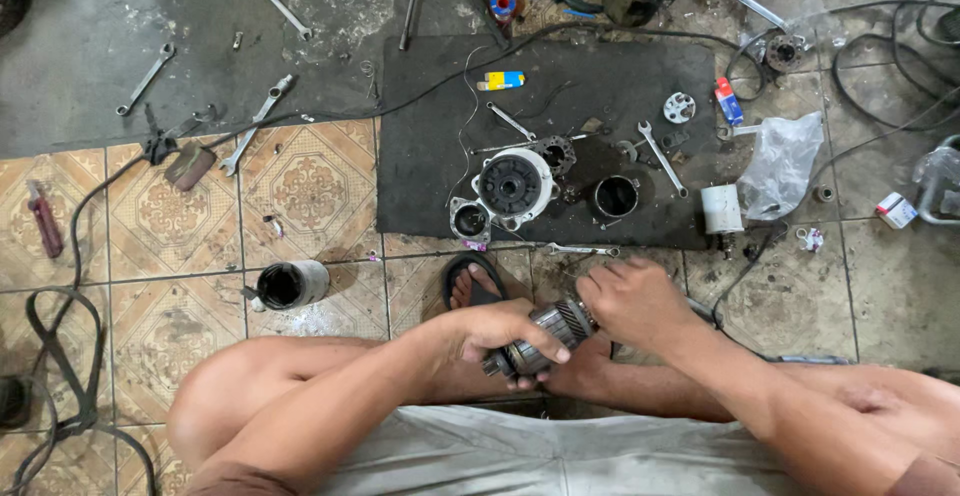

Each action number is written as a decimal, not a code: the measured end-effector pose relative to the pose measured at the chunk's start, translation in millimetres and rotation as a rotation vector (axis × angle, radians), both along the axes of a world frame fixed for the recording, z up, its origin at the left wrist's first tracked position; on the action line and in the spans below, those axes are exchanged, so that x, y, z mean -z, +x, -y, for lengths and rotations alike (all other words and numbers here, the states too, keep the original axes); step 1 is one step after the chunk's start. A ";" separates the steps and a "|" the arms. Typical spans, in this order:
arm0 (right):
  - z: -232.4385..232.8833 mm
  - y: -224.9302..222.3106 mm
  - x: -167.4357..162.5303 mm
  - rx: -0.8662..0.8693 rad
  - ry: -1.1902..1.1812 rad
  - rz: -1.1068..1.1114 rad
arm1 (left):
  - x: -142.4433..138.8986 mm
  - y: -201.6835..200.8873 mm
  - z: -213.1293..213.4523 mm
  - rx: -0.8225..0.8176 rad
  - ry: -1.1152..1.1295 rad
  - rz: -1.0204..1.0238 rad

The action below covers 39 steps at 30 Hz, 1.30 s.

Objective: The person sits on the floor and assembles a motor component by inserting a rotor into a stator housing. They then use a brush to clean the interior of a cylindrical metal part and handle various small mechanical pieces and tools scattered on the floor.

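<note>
I sit on the floor with a metal motor armature point(548, 335) held over my feet. My left hand point(500, 330) grips its lower left end. My right hand point(634, 299) is closed over its upper right end, fingers wrapped around the ribbed core. Just beyond my hands, on a dark rubber mat point(430, 136), lie a round motor housing point(513, 185), a smaller end cover point(469, 220) and a short metal cylinder point(614, 197).
Several wrenches point(258, 116) lie across the mat and tiled floor. A hollow metal casing point(290, 284) lies left of my knee. A plastic bag point(780, 164), a white cup point(721, 209), black cables point(890, 66) and belts point(60, 356) surround me. Another person's limb shows at the top edge.
</note>
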State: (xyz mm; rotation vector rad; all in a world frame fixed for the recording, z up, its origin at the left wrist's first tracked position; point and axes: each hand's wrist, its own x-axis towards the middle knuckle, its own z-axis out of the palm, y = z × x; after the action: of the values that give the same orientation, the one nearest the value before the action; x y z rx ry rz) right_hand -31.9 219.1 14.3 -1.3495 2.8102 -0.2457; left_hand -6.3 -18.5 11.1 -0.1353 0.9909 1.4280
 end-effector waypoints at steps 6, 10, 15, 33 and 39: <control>9.6 -12.5 17.8 0.153 0.332 0.607 | -28.1 8.8 -13.6 0.364 -0.711 -1.172; 7.6 -20.1 22.6 0.244 0.183 0.876 | -41.8 4.2 -30.6 0.393 -0.855 -1.531; 7.8 -17.7 10.9 0.246 0.250 0.520 | -62.0 -8.2 -2.2 0.309 -0.722 -1.193; 8.7 -32.9 17.5 0.336 0.223 0.484 | 10.0 -28.4 -15.7 0.367 -0.821 -1.378; 1.0 -36.6 7.4 0.328 0.048 0.727 | -8.6 -9.7 -22.6 0.366 -0.883 -1.940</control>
State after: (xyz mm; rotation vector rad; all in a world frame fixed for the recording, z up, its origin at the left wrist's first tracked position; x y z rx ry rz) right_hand -68.5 218.1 6.9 -0.5943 2.3526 -0.5391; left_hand -16.0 4.1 19.8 0.9292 2.9246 0.2734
